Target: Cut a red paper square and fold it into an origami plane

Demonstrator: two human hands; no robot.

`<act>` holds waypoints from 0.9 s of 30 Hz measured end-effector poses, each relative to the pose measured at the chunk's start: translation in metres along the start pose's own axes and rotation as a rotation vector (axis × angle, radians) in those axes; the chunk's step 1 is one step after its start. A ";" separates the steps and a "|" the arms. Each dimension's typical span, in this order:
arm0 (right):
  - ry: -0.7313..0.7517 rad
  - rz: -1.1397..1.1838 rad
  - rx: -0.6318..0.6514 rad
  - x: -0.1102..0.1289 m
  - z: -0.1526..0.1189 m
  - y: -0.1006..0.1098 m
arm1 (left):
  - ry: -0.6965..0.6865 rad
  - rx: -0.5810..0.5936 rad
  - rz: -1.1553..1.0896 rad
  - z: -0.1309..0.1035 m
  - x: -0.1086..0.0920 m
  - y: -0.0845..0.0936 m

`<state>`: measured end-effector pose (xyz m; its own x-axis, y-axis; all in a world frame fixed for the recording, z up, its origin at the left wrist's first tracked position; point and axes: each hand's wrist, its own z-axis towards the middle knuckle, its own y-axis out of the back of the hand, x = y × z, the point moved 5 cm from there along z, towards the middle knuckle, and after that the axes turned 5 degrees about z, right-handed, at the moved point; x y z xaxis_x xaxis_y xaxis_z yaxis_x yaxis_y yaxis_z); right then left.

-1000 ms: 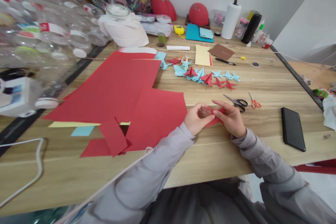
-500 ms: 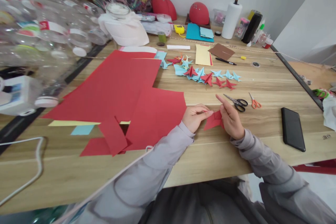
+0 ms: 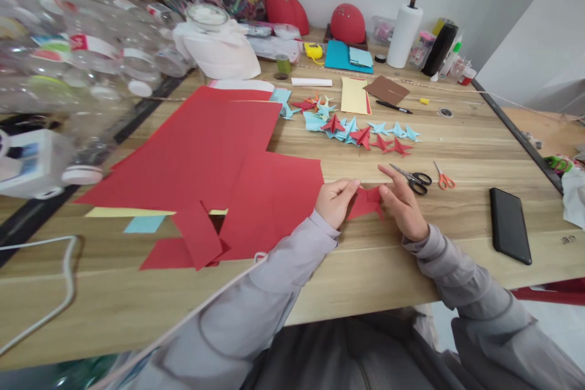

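Note:
A small folded red paper (image 3: 365, 203) is between my hands, just above the wooden table. My left hand (image 3: 336, 202) pinches its left corner between thumb and fingertips. At the paper's right edge is my right hand (image 3: 406, 204), its thumb against the paper and its index finger stretched out toward the back. Large red sheets (image 3: 278, 201) lie to the left of my left hand. Beyond my hands, folded red stars (image 3: 361, 136) and light blue stars (image 3: 378, 128) rest in an uneven row.
Black-handled scissors (image 3: 417, 182) and orange scissors (image 3: 443, 177) lie beyond my right hand, a black phone (image 3: 510, 225) farther right. Red paper pieces (image 3: 197, 237) and a white cable (image 3: 68, 280) are at left. Plastic bottles (image 3: 91, 55) crowd the back left.
The folded red paper and my left fingertips have shifted slightly left. My right hand has opened away from the paper's face, leaving more of it showing.

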<state>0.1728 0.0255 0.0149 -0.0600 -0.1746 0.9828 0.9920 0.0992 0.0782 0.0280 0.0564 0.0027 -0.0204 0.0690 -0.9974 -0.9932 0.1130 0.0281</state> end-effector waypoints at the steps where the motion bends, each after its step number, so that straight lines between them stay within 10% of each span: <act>1: -0.031 0.069 0.042 -0.002 0.000 -0.004 | -0.037 -0.033 0.027 0.001 -0.003 0.002; 14: -0.169 0.175 0.120 -0.010 0.000 -0.007 | 0.088 -0.001 -0.149 0.002 0.007 -0.003; 27: 0.021 -0.026 0.099 0.001 -0.002 -0.009 | 0.059 0.040 -0.100 0.000 0.004 -0.004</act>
<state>0.1641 0.0221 0.0152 -0.0820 -0.1989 0.9766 0.9743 0.1903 0.1206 0.0319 0.0567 -0.0009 0.0704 -0.0026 -0.9975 -0.9853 0.1561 -0.0699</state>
